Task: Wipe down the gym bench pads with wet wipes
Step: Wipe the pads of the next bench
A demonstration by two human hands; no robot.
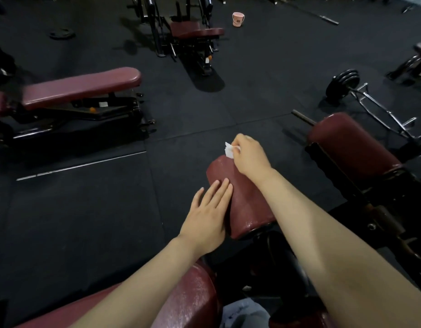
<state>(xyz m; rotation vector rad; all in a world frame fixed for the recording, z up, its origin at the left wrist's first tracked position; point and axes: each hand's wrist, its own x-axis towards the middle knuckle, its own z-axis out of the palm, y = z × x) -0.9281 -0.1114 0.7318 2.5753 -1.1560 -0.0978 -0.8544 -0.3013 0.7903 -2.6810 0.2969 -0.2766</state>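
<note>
Head view: your right hand (pixel 248 156) pinches a crumpled white wet wipe (pixel 229 150) at the maroon vinyl roller pad's (pixel 247 204) far end; its long axis runs back toward you. Left hand (pixel 208 217) lies flat, fingers straight, on its side.

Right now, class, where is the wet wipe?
In the head view, centre frame: the right hand pinches the wet wipe at the far end of the roller pad.

Left of the roller pad (pixel 242 197) and beyond its far end, the black floor (pixel 86 209) lies open. Right of the pad a second roller (pixel 351 147) on a black frame (pixel 360 190) blocks passage. Nearer than the pad, a maroon seat (pixel 190 297) closes the way.
</note>
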